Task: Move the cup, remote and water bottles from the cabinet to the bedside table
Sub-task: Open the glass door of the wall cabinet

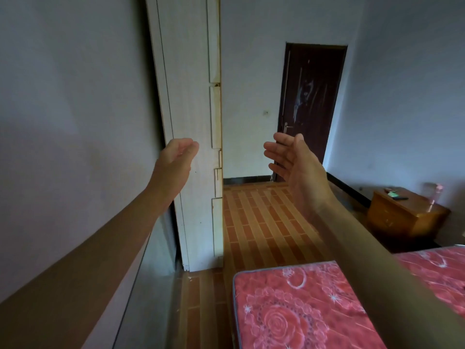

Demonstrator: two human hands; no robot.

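- Left hand (pixel 176 157) stretched far out in front of the white cabinet (pixel 191 109): fingers loosely curled, thumb near the fingertips, gripping nothing. Cannot tell whether touching the panel or just short of it.
- Inside of the cabinet hidden from here, so no cup or other task thing visible on that side.
- Right hand (pixel 294 165) raised mid-scene, well apart from the left: spread wide, fingers straight, palm turned left, holding nothing.
- Far behind it, a dark door (pixel 312 104); below, a striped tile floor (pixel 264 222); near right, a red flowered mattress (pixel 302 311).
- Far right, a wooden bedside table (pixel 402 217) carrying a small green thing (pixel 391 194), a dark flat thing (pixel 400 198) that may be the remote, and a blurred clear bottle (pixel 434 195) at the far edge. Judging by that, part of the job probably done.
- Possible trouble: catching the mattress corner on the way across; dropping a bottle on hard tile if too much is taken in one go; toppling the bottle on the table when crowding more beside it.
- No brand, label or writing readable anywhere.
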